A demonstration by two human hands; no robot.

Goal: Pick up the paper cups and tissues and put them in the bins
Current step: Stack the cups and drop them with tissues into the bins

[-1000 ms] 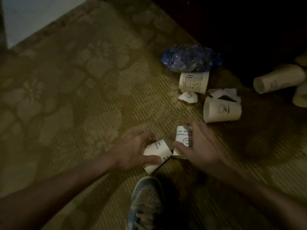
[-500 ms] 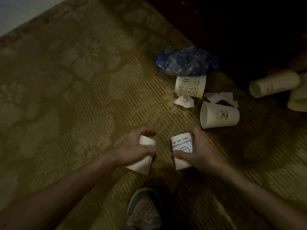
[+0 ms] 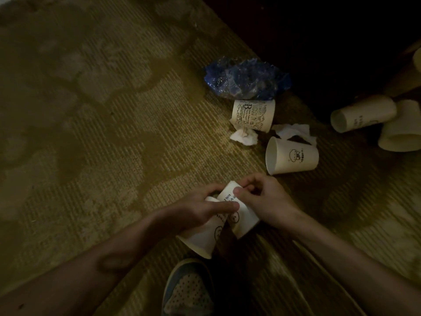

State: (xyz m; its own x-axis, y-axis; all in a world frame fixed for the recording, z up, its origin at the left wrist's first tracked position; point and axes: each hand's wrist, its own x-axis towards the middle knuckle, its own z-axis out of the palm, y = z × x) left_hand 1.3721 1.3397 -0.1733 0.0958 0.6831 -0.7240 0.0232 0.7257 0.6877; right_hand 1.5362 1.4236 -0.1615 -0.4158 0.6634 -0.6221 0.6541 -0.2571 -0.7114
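My left hand (image 3: 196,213) grips a white paper cup (image 3: 202,238) with black print, held above the carpet. My right hand (image 3: 266,201) grips a second printed paper cup (image 3: 245,218), pressed against the first. Farther off on the carpet lie a printed cup on its side (image 3: 252,115), another white cup (image 3: 292,156) with its mouth facing left, and two more cups (image 3: 364,112) (image 3: 402,131) at the right in shadow. One crumpled tissue (image 3: 245,136) lies beside the printed cup, a second tissue (image 3: 293,132) behind the white cup. No bin is in view.
A crumpled blue plastic bag (image 3: 246,79) lies beyond the cups. The floor is a patterned olive carpet (image 3: 102,122). Dark furniture or shadow (image 3: 319,37) fills the upper right. My shoe (image 3: 189,288) is at the bottom centre.
Both hands lifted their cups off the carpet and brought them together; the two cups now touch side by side where they were apart before.
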